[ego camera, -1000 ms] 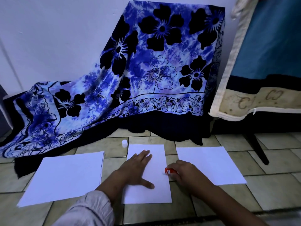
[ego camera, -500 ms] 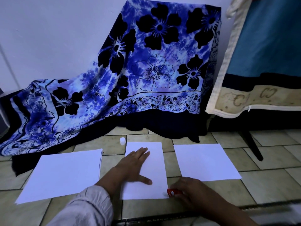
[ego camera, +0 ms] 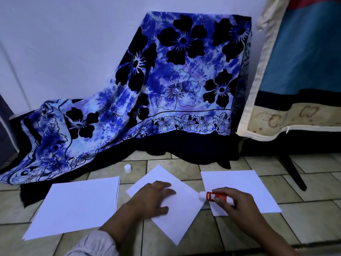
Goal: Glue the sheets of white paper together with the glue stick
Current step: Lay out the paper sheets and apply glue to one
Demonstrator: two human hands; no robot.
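Three lots of white paper lie on the tiled floor. The middle sheet (ego camera: 177,215) is turned like a diamond, and my left hand (ego camera: 153,198) presses flat on it with fingers spread. My right hand (ego camera: 234,206) holds a red glue stick (ego camera: 215,196) sideways, its white uncapped tip touching the middle sheet's right corner. To the right lies another sheet (ego camera: 238,183), partly under my right hand. A stack of sheets (ego camera: 77,206) lies at the left. The small white cap (ego camera: 127,168) stands on the floor beyond the middle sheet.
A blue flowered cloth (ego camera: 166,89) drapes over something against the wall behind the papers. At the right hangs a blue and cream fabric (ego camera: 295,71) with a dark furniture leg (ego camera: 293,170) below it. Beige floor tiles (ego camera: 313,191) surround the papers.
The middle sheet has been rotated from straight to a diamond angle under my left hand. My right hand has moved the glue stick from the sheet's lower right corner up to its right corner.
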